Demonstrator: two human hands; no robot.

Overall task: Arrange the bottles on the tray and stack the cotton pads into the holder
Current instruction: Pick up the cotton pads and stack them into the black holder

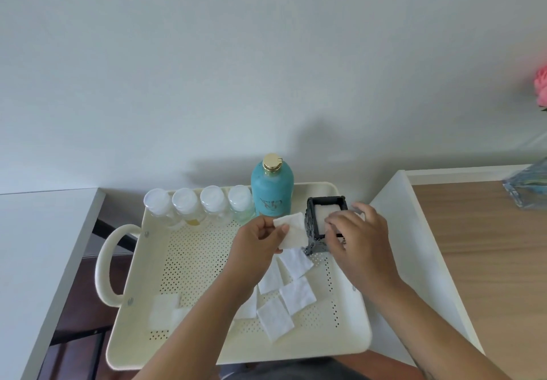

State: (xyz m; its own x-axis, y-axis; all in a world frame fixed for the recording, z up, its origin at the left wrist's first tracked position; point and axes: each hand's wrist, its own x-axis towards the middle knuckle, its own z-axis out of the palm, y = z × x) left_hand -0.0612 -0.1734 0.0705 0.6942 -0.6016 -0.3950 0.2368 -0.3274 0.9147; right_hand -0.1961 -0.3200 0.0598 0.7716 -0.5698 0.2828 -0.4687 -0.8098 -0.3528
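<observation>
A cream perforated tray (189, 264) with a loop handle holds everything. Along its far edge stand several small clear bottles (185, 206) with white caps and a tall teal bottle (272, 190) with a gold cap. A dark square holder (321, 239) stands at the far right, with white cotton pads (325, 212) inside it. My left hand (257, 246) pinches one cotton pad (293, 230) just left of the holder. My right hand (355, 237) rests on the holder's near right side, fingertips touching the pads inside. Several loose pads (296, 293) lie on the tray floor.
The tray sits between a white table (35, 246) on the left and a white-edged wooden desk (488, 246) on the right. A blue glass vase (527, 184) with a pink flower (541, 86) stands on the desk's far right. A plain wall is behind.
</observation>
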